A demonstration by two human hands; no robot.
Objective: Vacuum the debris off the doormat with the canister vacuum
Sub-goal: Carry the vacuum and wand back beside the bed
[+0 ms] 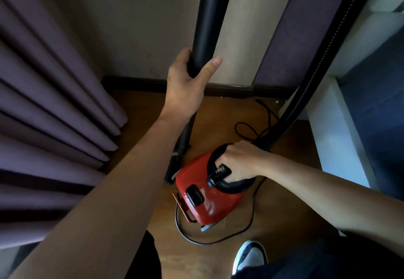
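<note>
Gripping the tube (209, 27) with our left hand (185, 86), vacuum (205, 202) handle with our right hand (240, 160); vacuum on floor (218, 115) by the wall. Doormat not in view. Risk: loose cord (207, 243) loops near our shoe (249, 254); lifting could snag it, tripping us.

Light: dim interior; cool daylight falls from the right of the canister vacuum (207, 193), brightening the white panel (328, 136) there.
Glare: pale streaks shine on the canister vacuum's red shell, on its near side.
Shadows: curtain folds (54, 104) left of the canister vacuum sink into deep shade; the corner below it goes almost black.
Distortion: the wide-angle lens splays the wand (209, 16) and hose (323, 56) above the canister vacuum outward.
Focus: canister vacuum fairly crisp; the shoe (249, 254) below it is soft, with smeared detail.
</note>
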